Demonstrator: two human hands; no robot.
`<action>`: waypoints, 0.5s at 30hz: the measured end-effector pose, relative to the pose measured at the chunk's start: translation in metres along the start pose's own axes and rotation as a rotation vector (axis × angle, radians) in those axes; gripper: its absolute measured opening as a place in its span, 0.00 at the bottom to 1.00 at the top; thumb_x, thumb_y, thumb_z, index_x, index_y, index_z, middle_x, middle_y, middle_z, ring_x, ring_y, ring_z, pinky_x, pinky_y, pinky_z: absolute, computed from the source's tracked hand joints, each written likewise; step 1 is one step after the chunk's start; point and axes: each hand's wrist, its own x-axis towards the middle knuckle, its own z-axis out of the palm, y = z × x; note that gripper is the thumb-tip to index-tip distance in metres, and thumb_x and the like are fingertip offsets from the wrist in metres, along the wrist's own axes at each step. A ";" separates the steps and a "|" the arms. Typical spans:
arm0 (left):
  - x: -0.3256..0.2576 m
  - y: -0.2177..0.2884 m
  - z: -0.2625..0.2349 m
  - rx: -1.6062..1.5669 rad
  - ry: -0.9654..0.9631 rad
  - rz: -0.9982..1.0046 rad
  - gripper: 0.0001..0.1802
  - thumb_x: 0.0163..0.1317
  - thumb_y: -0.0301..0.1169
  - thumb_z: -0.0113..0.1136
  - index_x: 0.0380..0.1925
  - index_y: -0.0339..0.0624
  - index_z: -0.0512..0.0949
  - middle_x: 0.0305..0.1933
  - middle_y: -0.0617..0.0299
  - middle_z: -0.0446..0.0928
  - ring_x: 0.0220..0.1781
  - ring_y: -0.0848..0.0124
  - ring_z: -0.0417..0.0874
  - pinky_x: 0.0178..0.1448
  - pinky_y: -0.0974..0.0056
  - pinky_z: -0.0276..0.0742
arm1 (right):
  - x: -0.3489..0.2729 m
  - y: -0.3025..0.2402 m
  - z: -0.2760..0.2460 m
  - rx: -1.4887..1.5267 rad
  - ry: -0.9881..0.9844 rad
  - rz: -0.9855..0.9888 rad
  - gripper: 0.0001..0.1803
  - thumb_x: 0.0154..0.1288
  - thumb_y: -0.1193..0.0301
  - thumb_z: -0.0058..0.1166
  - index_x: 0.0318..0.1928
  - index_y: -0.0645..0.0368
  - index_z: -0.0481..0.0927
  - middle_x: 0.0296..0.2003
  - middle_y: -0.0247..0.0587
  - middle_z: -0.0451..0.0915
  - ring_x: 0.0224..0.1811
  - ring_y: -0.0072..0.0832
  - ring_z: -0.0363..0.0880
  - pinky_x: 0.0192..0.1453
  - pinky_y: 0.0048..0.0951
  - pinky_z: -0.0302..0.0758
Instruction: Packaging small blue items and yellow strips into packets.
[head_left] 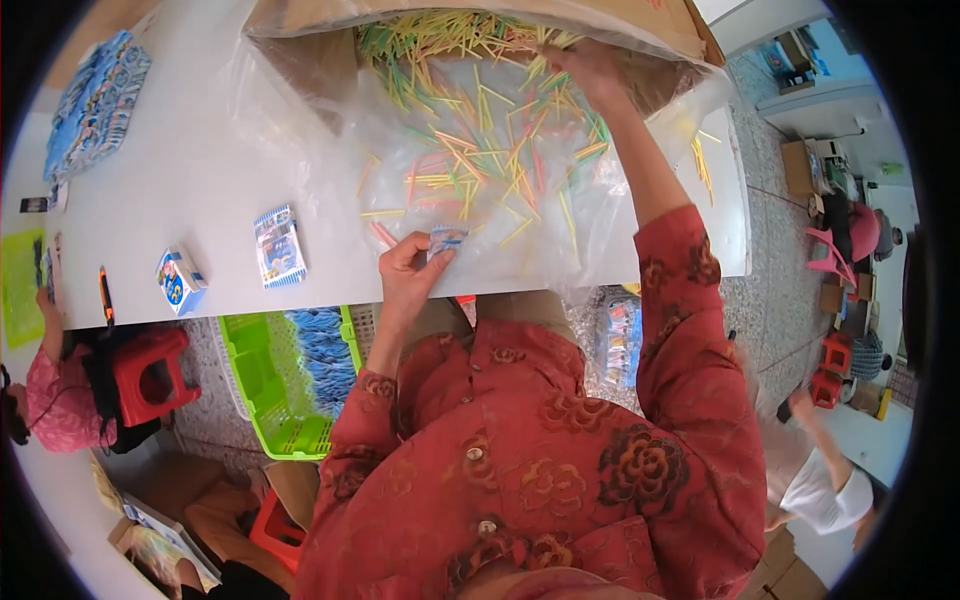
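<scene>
Right hand (590, 75) among the straws (430, 45), left hand (408, 275) on a packet (447, 240)

The left hand pinches the small blue-and-white packet between thumb and fingers, near the front edge of the table (220, 190). The right hand's fingers bend into the straws at the mouth of the cardboard box (655, 22); whether they grip any, I cannot tell. A light pinch on a few straws lying the same way should come away cleanest, without dragging the plastic sheet (620, 210). The loose straws point every way: a yellow one at the front right runs toward the person, others lie left to right. The packet's top edge runs roughly left to right; fingers hide its lower part, so its long axis is unclear.
</scene>
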 end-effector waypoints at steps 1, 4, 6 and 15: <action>0.003 -0.001 0.002 0.021 -0.014 -0.006 0.11 0.52 0.18 0.60 0.38 0.33 0.78 0.36 0.66 0.77 0.37 0.80 0.73 0.42 0.74 0.69 | -0.012 0.005 -0.001 0.000 0.011 0.007 0.18 0.52 0.58 0.60 0.35 0.60 0.79 0.22 0.34 0.77 0.25 0.25 0.73 0.36 0.29 0.70; 0.007 0.003 0.009 0.062 -0.020 0.004 0.08 0.52 0.19 0.61 0.34 0.34 0.78 0.33 0.69 0.76 0.34 0.83 0.71 0.39 0.77 0.67 | -0.049 0.024 0.016 0.130 -0.149 0.029 0.14 0.53 0.63 0.60 0.33 0.61 0.78 0.22 0.33 0.76 0.23 0.22 0.71 0.31 0.26 0.69; 0.007 0.005 0.011 0.080 -0.005 0.021 0.05 0.52 0.19 0.61 0.31 0.35 0.78 0.30 0.71 0.76 0.32 0.86 0.69 0.36 0.79 0.65 | -0.076 0.021 0.032 0.341 -0.223 -0.095 0.11 0.53 0.67 0.58 0.32 0.62 0.77 0.21 0.34 0.76 0.22 0.21 0.70 0.28 0.24 0.68; 0.009 -0.004 0.009 0.069 -0.005 0.053 0.05 0.51 0.20 0.62 0.28 0.36 0.77 0.27 0.75 0.73 0.28 0.87 0.65 0.31 0.79 0.61 | -0.116 0.045 0.079 0.131 -0.165 -0.266 0.08 0.51 0.73 0.54 0.33 0.62 0.75 0.22 0.33 0.73 0.23 0.19 0.69 0.29 0.24 0.69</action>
